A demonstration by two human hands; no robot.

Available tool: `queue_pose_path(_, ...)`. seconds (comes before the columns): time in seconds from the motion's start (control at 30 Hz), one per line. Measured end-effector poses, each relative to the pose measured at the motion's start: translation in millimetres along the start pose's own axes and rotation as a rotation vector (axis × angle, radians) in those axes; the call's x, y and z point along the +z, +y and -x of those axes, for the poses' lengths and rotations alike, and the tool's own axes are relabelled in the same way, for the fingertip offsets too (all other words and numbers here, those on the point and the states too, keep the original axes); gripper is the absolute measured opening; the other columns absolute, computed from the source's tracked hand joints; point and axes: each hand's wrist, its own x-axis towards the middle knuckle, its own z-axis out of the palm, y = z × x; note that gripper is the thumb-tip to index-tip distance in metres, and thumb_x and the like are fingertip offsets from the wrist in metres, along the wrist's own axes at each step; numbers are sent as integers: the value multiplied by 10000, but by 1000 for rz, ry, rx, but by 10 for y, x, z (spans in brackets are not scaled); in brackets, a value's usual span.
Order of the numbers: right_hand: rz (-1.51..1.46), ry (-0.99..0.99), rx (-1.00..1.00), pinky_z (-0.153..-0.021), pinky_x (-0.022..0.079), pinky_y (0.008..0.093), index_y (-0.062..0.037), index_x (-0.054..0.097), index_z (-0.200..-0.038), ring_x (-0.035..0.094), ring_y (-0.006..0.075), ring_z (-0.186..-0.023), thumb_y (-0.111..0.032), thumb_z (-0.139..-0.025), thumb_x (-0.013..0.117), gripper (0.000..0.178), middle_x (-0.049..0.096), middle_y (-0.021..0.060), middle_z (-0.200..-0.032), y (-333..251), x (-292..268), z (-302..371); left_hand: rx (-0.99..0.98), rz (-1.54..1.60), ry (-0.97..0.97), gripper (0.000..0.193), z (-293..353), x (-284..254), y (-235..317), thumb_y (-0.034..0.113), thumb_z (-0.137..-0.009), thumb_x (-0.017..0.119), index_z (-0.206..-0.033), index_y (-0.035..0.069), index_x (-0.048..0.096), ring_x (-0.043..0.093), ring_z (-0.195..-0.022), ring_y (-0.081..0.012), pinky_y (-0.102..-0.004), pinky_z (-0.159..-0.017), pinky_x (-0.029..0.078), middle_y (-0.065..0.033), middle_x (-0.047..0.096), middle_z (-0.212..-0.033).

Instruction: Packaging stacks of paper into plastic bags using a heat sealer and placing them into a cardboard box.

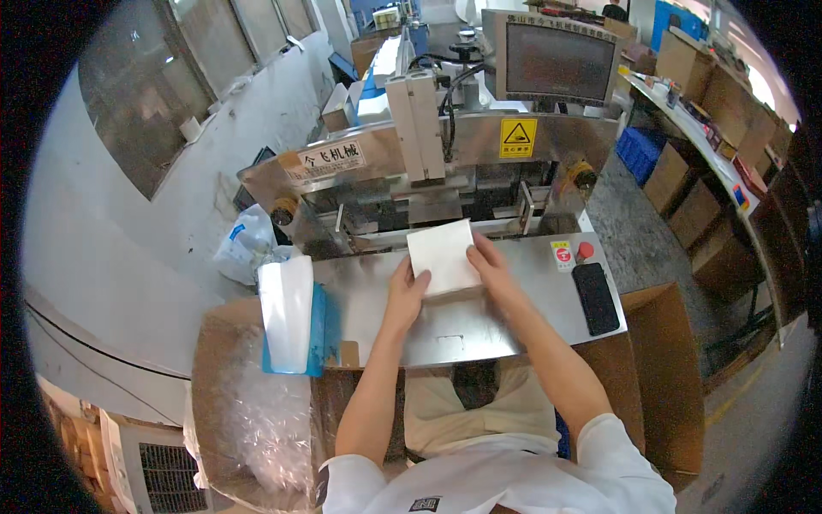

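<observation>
I see bare left hand (pixel 406 293), bare right hand (pixel 493 265) clamped on opposite sides of white square paper-like block (pixel 443 257), over far middle of silver steel worktop (pixel 458 332). I'd keep side pressure even, edges square.

Wide fisheye view from the head, down over the hands (pixel 405 294)

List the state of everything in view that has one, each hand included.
White block: held up, tilted, in both hands
Left hand: closed on the block's left side
Right hand: closed on its right side
Black phone: lying flat on the metal worktop
Monitor: screen dark
Red button: cannot tell if pressed
Left carton: open, clear plastic inside
Right carton: open
</observation>
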Motion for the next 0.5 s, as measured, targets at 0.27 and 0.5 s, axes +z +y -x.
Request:
queue_pose_path(0.27,432,-129,-264,-1145,343,390,-26,203,-1568,471,309,-1356,-240,-695,892,1132,466,233,-1464,-194,-387,717,-157,-547,-71,407,694,-61,56,65,-944,583,-1330,-58,545,704,-952,-224,-319,-841,537,-172,725,-1039)
queue_pose_path(0.5,455,35,-251,-1107,410,415,-10,313,-1501,512,308,-1310,-204,-663,882,1031,514,201,-1401,118,-656,915,-105,-481,33,388,323,-132,-42,163,-933,594,-1285,2,609,717,-927,-321,-373,-833,548,-213,725,-1032)
